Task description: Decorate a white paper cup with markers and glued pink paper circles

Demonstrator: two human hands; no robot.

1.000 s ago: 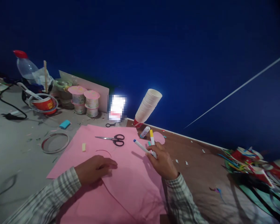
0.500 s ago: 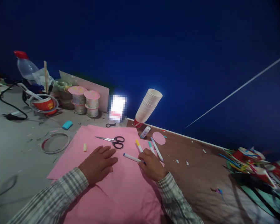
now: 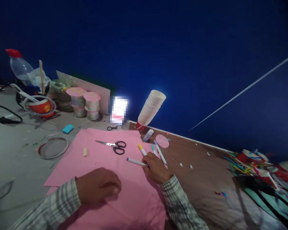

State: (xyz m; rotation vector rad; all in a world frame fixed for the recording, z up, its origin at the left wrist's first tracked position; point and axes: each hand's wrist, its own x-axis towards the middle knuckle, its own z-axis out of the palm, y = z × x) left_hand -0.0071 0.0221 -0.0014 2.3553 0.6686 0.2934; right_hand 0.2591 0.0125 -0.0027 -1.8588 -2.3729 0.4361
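Note:
My left hand point(image 3: 98, 186) is over the lower left of the pink paper point(image 3: 134, 195), its fingers loosely curled in and nothing seen in them. Farther right, my right hand point(image 3: 156, 167) has its fingers closed on a white marker with a blue tip point(image 3: 134, 161), which points left. Close to those fingers lie a yellow-capped marker point(image 3: 141, 147), a teal-capped marker point(image 3: 154, 149) and a white-and-blue marker point(image 3: 160, 152). Black-handled scissors point(image 3: 112, 146) rest on the paper, partly spread, with a small cream stick point(image 3: 85, 152) to their left.
A tilted stack of paper cups point(image 3: 150, 108) stands by the blue wall, near a glue stick point(image 3: 148, 135) and a pink paper circle point(image 3: 162, 141). Tape roll point(image 3: 53, 147), blue block point(image 3: 67, 129) and decorated cups point(image 3: 92, 105) are left. A cluttered pile point(image 3: 259, 166) is at right.
My left hand has drawn back toward me, and its spread fingers have curled in. My right hand stays at the marker. The view has shifted slightly.

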